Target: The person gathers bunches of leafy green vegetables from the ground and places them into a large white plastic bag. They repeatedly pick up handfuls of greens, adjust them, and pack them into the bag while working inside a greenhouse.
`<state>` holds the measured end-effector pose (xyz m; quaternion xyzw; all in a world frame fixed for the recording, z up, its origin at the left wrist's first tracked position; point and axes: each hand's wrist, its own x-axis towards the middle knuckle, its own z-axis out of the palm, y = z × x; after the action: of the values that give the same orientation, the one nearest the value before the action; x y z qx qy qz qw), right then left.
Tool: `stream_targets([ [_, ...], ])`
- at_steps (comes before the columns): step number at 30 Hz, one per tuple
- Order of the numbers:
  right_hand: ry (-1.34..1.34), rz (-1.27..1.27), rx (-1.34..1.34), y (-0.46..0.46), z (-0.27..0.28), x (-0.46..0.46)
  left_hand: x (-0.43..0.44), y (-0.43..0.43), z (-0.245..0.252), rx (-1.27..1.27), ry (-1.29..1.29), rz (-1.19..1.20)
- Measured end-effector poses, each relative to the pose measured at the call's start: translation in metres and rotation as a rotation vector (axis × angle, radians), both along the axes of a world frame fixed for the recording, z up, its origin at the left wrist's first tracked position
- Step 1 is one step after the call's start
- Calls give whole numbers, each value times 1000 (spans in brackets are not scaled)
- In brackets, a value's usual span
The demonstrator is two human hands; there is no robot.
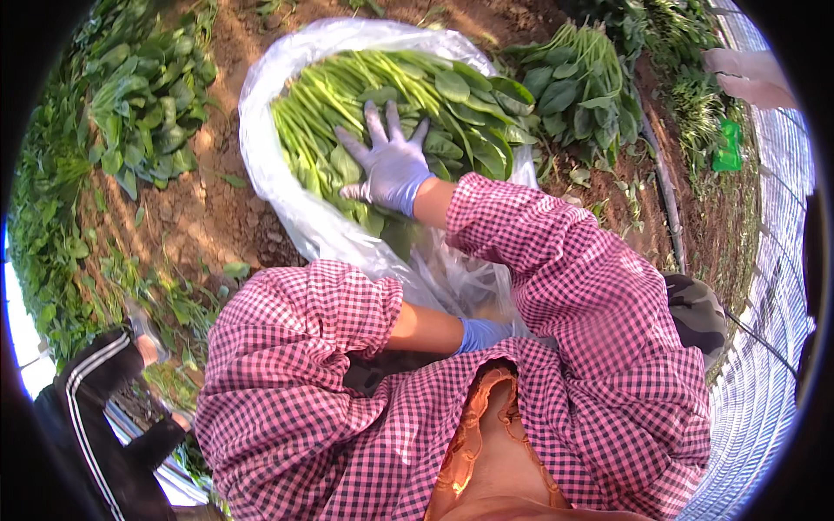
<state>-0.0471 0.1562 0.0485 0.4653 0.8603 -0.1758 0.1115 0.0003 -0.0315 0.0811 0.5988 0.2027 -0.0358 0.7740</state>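
Observation:
A clear plastic bag (260, 130) lies wide-mouthed on the soil before me, filled with cut leafy greens (326, 117), their pale stems towards the left and the leaves towards the right. Spread flat on top of the greens is my right hand (391, 163), in a thin bluish glove with fingers apart. My left hand (485, 334), in a blue glove, is lower down at the near side of the bag; its fingers are hidden by the plastic and my sleeve, so its grip does not show.
Bundles of cut greens lie on the soil at the left (146, 111) and right (580, 91). A thin pipe (664, 185) runs along the right, near a green plastic object (728, 146). A person in black (98, 417) is at lower left; another person's limb (749, 75) shows at upper right.

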Motion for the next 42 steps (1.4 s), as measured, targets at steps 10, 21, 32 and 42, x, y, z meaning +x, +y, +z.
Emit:
stream_targets([
  [10,-378,801,-855,-64,10,164,-7,23,7,-30,24,75],
  [21,-345,618,-739,-54,58,211,6,8,-48,134,-58,2],
  [32,214,-739,218,114,113,501,-11,163,62,546,481,-782],
  [42,388,-830,416,324,-86,596,197,430,21,782,712,495],
])
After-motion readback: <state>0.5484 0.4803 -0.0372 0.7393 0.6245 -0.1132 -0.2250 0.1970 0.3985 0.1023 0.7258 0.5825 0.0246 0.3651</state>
